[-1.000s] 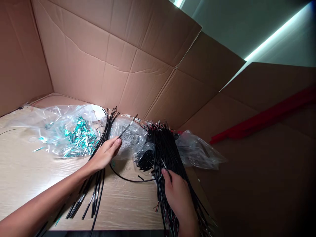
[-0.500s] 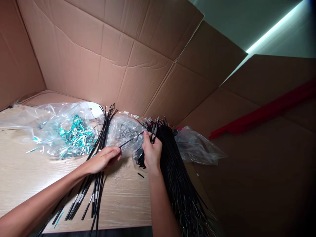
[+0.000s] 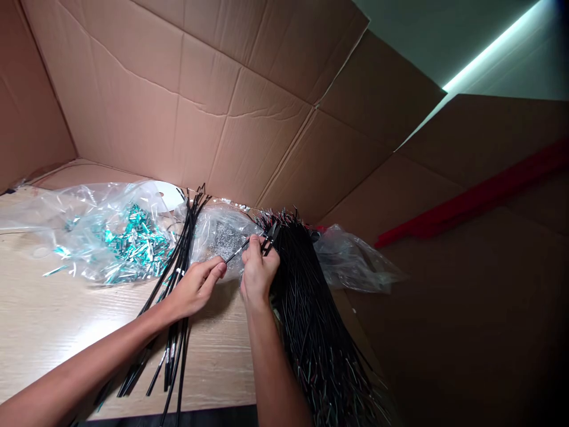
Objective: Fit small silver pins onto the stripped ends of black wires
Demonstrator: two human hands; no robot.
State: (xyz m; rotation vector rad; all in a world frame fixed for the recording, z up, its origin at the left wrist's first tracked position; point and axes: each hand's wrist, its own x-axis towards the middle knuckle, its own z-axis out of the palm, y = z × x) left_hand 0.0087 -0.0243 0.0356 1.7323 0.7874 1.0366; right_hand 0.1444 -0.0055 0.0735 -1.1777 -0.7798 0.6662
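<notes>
My left hand (image 3: pixel 199 287) is closed on a thin black cable (image 3: pixel 235 252), pinching it between thumb and fingers. The cable slants up to my right hand (image 3: pixel 258 270), whose thumb and forefinger meet at its far end. A pair of small dark snips (image 3: pixel 271 236) sits in that same right hand, blades pointing up and away. Beneath the left forearm lies a loose bunch of black cables (image 3: pixel 183 249). Close to the right of my right hand is a thick bundle of black cables (image 3: pixel 311 296) with stripped, coloured wire ends. What my curled lower fingers do is hidden.
A clear bag of teal and silver strips (image 3: pixel 140 243) lies at the left. Behind my hands sits a clear bag of tiny silvery pieces (image 3: pixel 224 234). Another clear bag (image 3: pixel 355 261) is at the right. Cardboard walls (image 3: pixel 200 89) enclose the wooden table (image 3: pixel 40 320).
My right hand has moved left and the left hand slightly right, shortening the cable stretch between them. The snips have moved along with the right hand.
</notes>
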